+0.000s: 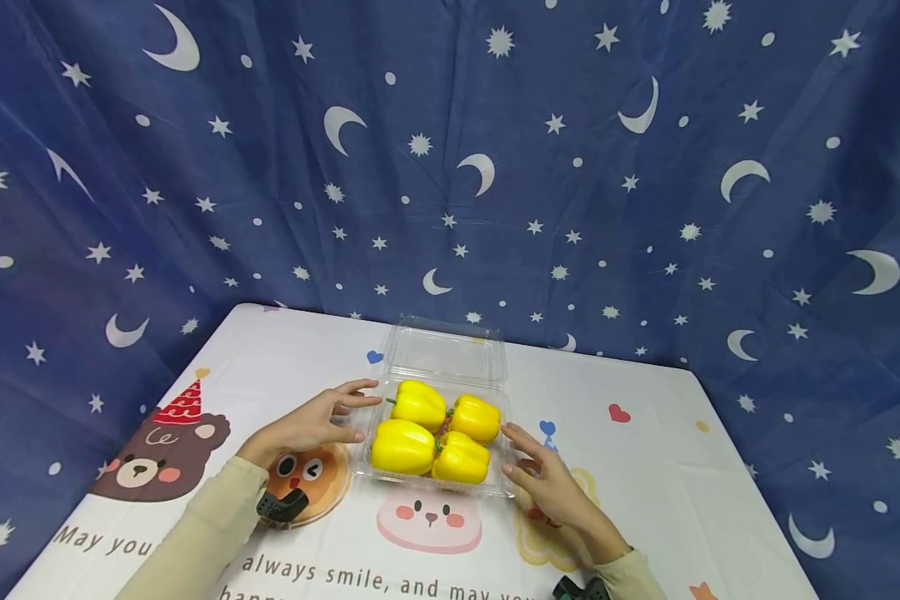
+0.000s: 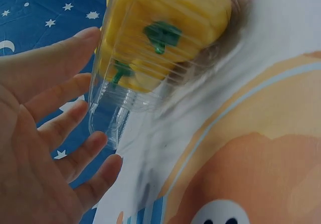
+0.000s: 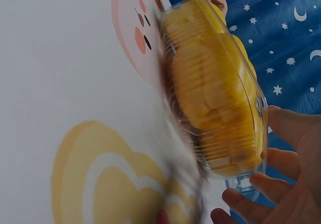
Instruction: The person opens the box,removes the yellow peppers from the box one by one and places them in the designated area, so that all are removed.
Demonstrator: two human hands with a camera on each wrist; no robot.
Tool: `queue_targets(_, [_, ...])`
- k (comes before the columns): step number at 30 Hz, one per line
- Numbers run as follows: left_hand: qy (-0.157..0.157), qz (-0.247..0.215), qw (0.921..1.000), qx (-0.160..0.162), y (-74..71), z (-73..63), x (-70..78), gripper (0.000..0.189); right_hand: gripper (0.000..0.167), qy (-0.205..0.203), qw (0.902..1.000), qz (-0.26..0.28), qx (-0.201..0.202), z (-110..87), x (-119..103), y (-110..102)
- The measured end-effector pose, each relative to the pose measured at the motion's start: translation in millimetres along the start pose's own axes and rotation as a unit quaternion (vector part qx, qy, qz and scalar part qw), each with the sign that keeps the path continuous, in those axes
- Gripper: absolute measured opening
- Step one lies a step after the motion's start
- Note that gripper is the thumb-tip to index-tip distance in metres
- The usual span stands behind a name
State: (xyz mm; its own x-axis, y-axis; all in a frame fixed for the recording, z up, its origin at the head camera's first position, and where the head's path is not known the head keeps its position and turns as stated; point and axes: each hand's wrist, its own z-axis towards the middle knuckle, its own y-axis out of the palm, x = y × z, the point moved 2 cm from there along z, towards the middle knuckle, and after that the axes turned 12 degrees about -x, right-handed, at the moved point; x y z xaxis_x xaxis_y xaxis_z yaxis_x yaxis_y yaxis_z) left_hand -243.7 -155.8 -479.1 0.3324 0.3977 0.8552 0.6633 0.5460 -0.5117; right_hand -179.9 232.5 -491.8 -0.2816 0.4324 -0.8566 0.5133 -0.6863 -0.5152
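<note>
A clear plastic clamshell container sits at the middle of the table, its lid folded back toward the curtain. Several yellow bell peppers fill the base; green stems show through the wall in the left wrist view. My left hand is at the container's left side, fingers spread and loosely extended, thumb by the rim. On the opposite side, my right hand has its thumb and fingertips at the right rim. Neither hand grips anything; whether the fingertips touch the plastic is hard to tell.
A white printed tablecloth with cartoon animals and lettering covers the table. A blue curtain with moons and stars hangs behind its far edge. Dark wrist straps are on both wrists.
</note>
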Motion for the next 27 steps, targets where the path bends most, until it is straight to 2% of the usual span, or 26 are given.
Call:
queue_targets(6, [0.011,0.004,0.9999,-0.001,0.9,0.7,-1.9,0.063,0.053,0.013,0.9988,-0.027,0.038,1.2,-6,-8])
queue_targets(12, [0.013,0.013,0.9998,-0.001,1.6,0.8,-2.6,0.065,0.049,-0.015,0.9948,-0.060,0.081,4.3,-19,-15])
queue_targets(19, [0.008,0.023,0.9997,0.001,2.1,0.4,-1.4,0.066,0.052,-0.044,0.9918,-0.088,0.081,6.4,-37,-8])
queue_targets(27, [-0.007,0.019,0.9998,0.001,2.1,-0.9,0.8,0.067,0.057,-0.041,0.9882,-0.131,0.068,16.6,-50,9])
